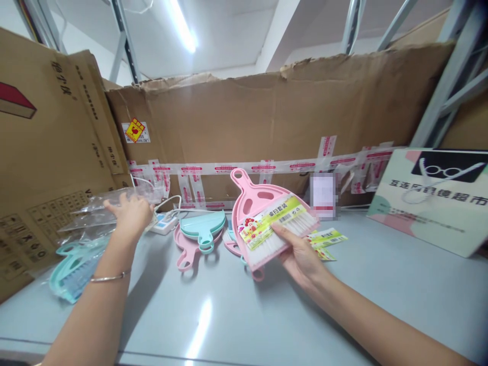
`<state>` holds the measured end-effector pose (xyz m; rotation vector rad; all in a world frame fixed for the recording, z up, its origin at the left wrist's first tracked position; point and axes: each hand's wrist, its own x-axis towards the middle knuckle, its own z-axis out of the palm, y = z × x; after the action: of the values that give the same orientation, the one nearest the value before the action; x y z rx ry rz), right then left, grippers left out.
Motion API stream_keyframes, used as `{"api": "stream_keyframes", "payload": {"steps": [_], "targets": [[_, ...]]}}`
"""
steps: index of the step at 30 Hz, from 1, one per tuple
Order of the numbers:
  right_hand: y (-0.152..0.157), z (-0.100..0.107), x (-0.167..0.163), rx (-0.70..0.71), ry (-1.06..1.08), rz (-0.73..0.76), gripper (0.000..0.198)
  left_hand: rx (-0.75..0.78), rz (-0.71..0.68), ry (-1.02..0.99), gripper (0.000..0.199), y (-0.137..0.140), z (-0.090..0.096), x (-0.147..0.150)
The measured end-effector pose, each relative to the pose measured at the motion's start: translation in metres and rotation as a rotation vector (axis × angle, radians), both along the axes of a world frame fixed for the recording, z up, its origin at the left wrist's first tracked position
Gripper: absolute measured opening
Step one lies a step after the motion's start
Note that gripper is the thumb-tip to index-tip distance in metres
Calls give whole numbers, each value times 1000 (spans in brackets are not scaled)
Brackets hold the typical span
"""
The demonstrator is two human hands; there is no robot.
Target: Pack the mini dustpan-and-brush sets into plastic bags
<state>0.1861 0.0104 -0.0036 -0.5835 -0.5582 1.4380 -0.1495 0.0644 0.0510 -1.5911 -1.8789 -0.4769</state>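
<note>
My right hand (305, 259) grips a pink dustpan (263, 191) by its lower right edge. A white-bristled brush (267, 245) lies within the pan, and a yellow-green printed card (272, 219) covers part of both. My left hand (131, 213) is at the clear plastic bags (91, 206) on the left, fingers apart; its far fingertips are partly lost against the plastic. Beneath that forearm lies a turquoise dustpan set (68, 269) in clear wrapping. Between my hands, a turquoise dustpan piece (202, 223) rests on a pink dustpan (186, 254).
More printed cards (328, 238) lie right of the held dustpan. A white power strip (163, 223) with cables stands behind. Large cardboard boxes (229, 122) wall the back and left. A printed paper bag (430, 203) leans at the right on the grey table (236, 325).
</note>
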Motion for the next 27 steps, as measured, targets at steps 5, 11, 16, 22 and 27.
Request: {"api": "stream_keyframes", "payload": {"steps": [5, 11, 16, 22, 27], "targets": [[-4, 0, 0, -1, -62, 69, 51, 108, -289, 65, 54, -7, -1, 54], [-8, -6, -4, -1, -122, 183, 49, 105, -633, 137, 59, -24, -14, 113], [-5, -7, -4, -102, -47, 228, 46, 77, -922, 189, 68, -34, -18, 127], [3, -2, 1, -103, 66, 141, 38, 52, -1191, 153, 62, -33, -19, 120], [3, -3, 1, -107, 49, 114, 40, 86, -1247, -68, 53, -42, -23, 131]]}}
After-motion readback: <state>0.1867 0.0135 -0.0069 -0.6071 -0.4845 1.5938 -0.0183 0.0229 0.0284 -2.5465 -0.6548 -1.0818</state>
